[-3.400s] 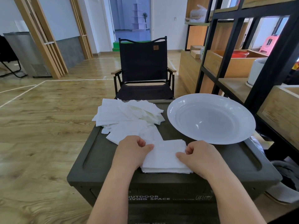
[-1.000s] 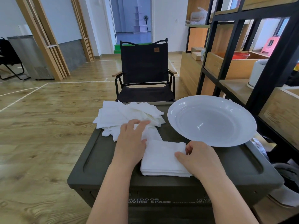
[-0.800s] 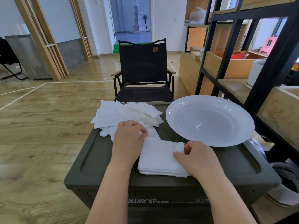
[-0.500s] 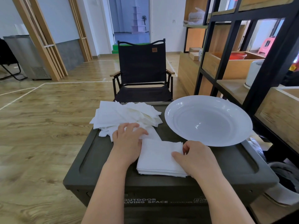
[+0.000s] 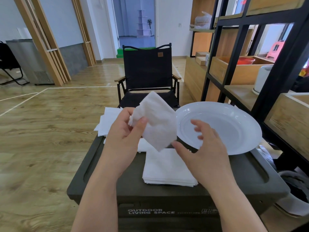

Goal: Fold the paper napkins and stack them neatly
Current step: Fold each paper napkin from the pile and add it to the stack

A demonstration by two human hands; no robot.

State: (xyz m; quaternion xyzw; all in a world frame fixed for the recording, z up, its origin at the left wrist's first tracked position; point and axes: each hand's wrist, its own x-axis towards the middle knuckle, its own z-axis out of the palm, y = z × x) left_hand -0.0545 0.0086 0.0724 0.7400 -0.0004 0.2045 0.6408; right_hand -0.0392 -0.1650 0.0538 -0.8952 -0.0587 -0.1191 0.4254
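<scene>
While the left hand (image 5: 124, 136) pinches one napkin (image 5: 156, 123) by a crumpled corner between thumb and fingers, the sheet hangs lifted in the air above the box (image 5: 167, 195). The napkin is unfolded, tilted, its lower corner pointing down toward the stack (image 5: 167, 168); it does not touch the stack. Right hand (image 5: 205, 153) is raised just beside the napkin's lower edge, fingers spread and loosely bent, gripping nothing; thumb tip is close to the sheet, contact cannot be told.

Stack: folded napkins, squared, lying flat on the box lid near its front edge, about mid-width. Loose pile (image 5: 108, 121) of unfolded napkins sits at the box's far left corner, partly hidden behind the left hand, overhanging the lid's edge. Plate (image 5: 234, 128), white, nothing on it, rests on the box's far right part, its rim reaching past the lid's edge.

Box: dark, lidded, lettering "OUTDOOR LIVING SPACE" on its front. Black folding chair (image 5: 147, 72) stands just behind the box. Shelf (image 5: 267, 64) stands right of the box.
</scene>
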